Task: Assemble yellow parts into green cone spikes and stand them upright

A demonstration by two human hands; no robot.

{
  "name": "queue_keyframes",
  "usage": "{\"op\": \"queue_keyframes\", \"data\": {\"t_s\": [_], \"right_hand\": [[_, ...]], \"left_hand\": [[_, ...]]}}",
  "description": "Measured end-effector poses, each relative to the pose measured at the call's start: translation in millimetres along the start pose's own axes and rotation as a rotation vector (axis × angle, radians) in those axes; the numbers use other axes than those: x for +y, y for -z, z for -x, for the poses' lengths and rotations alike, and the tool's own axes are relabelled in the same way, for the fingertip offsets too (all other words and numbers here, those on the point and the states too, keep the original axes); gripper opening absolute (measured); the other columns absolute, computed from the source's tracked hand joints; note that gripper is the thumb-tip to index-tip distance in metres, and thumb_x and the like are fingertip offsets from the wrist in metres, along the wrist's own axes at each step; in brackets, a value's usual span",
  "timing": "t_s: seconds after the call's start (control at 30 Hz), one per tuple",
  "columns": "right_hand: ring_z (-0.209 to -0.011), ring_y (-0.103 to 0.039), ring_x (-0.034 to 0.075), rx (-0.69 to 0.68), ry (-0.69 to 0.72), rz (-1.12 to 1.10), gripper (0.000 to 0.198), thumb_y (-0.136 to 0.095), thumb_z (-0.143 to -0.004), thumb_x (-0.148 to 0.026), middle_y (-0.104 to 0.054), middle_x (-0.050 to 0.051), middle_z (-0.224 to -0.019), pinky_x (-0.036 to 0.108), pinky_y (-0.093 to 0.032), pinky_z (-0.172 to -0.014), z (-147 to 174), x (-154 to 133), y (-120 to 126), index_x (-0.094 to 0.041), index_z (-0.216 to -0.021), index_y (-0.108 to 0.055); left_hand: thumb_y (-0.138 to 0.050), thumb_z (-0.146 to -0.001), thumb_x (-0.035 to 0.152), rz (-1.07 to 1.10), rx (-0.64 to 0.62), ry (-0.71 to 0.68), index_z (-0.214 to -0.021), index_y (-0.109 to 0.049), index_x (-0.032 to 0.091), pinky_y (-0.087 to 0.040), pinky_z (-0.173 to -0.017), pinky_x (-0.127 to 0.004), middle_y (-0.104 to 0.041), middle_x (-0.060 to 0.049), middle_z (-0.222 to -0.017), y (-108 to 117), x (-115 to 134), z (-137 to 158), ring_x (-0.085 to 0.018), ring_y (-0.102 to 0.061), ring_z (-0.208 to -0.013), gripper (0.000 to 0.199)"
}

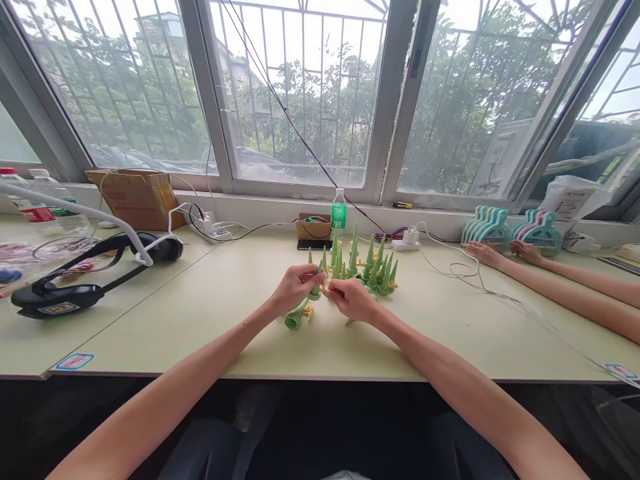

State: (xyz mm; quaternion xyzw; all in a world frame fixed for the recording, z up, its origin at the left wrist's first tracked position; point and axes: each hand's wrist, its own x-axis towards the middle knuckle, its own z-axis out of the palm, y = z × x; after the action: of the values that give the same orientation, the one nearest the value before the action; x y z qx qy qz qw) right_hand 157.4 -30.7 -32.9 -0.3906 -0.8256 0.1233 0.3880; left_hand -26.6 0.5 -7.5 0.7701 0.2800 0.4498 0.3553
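Note:
My left hand (295, 288) is closed around a green cone-shaped spike (316, 291), held with its tip up above the table. Close beside it, my right hand (353, 298) pinches a small yellow piece (325, 288), mostly covered by the fingers. Whether this piece touches the spike I cannot tell. Under my hands lies another green spike (294, 319), its open round end toward me, with yellow pieces (309, 312) next to it. Just behind, several green spikes (369, 263) stand points up in a cluster, some with yellow pieces at their bases.
A green-labelled bottle (339, 212) and an open brown box (314, 230) stand behind the cluster. At left lies a black headset (95, 277). Power strips (405, 245) and cables run along the window. Another person's hands (484, 255) touch teal hangers (487, 229) at right.

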Motion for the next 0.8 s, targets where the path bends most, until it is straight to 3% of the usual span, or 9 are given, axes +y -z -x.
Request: {"op": "queue_keyframes", "data": {"t_s": [0.1, 0.23, 0.3, 0.4, 0.6, 0.8], "right_hand": [[-0.052, -0.024, 0.009, 0.024, -0.029, 0.008, 0.033, -0.051, -0.089, -0.031, -0.033, -0.006, -0.052, 0.023, -0.023, -0.052, 0, 1, -1, -0.019, -0.062, -0.036], [-0.054, -0.019, 0.010, 0.101, -0.069, 0.032, 0.045, -0.045, -0.093, -0.040, -0.024, -0.006, -0.052, 0.024, -0.020, -0.051, -1, 2, -1, -0.019, -0.057, -0.027], [-0.055, -0.018, 0.010, 0.125, -0.078, 0.046, 0.047, -0.042, -0.095, -0.042, -0.022, -0.005, -0.053, 0.025, -0.020, -0.052, -1, 2, 0, -0.019, -0.057, -0.024], [-0.054, -0.018, 0.010, 0.119, -0.073, 0.062, 0.047, -0.043, -0.094, -0.040, -0.022, -0.005, -0.053, 0.025, -0.020, -0.052, -2, 2, 0, -0.019, -0.057, -0.024], [-0.053, -0.019, 0.010, 0.045, -0.058, 0.067, 0.046, -0.045, -0.093, -0.038, -0.024, -0.005, -0.051, 0.024, -0.022, -0.051, -1, -3, 0, -0.019, -0.055, -0.028], [-0.054, -0.018, 0.010, 0.010, -0.037, 0.088, 0.046, -0.046, -0.093, -0.036, -0.024, -0.005, -0.052, 0.024, -0.022, -0.050, 0, -3, 0, -0.019, -0.054, -0.029]], "left_hand": [[-0.067, -0.081, 0.047, 0.029, 0.000, 0.030, -0.067, -0.060, 0.013, -0.030, -0.040, -0.021, -0.055, -0.001, -0.060, 0, 3, 0, -0.007, -0.041, -0.046, 0.037], [-0.068, -0.081, 0.047, 0.083, 0.054, 0.084, -0.073, -0.059, 0.015, -0.022, -0.037, -0.019, -0.045, 0.004, -0.051, 2, 6, -1, -0.005, -0.034, -0.040, 0.034], [-0.068, -0.081, 0.047, 0.087, 0.140, 0.084, -0.077, -0.059, 0.016, -0.025, -0.037, -0.019, -0.041, 0.006, -0.046, 5, 5, -3, -0.006, -0.037, -0.038, 0.033], [-0.066, -0.082, 0.049, 0.030, 0.290, 0.061, -0.073, -0.056, 0.016, -0.036, -0.040, -0.021, -0.049, 0.004, -0.046, 9, -2, -7, -0.008, -0.046, -0.039, 0.035], [-0.061, -0.084, 0.053, -0.100, 0.272, 0.055, -0.082, -0.062, 0.015, -0.050, -0.050, -0.025, -0.065, -0.003, -0.062, 13, -16, -11, -0.015, -0.064, -0.053, 0.038], [-0.061, -0.083, 0.051, -0.225, 0.165, 0.122, -0.086, -0.067, 0.015, -0.047, -0.047, -0.024, -0.071, -0.006, -0.066, 13, -8, -12, -0.021, -0.070, -0.061, 0.036]]}}
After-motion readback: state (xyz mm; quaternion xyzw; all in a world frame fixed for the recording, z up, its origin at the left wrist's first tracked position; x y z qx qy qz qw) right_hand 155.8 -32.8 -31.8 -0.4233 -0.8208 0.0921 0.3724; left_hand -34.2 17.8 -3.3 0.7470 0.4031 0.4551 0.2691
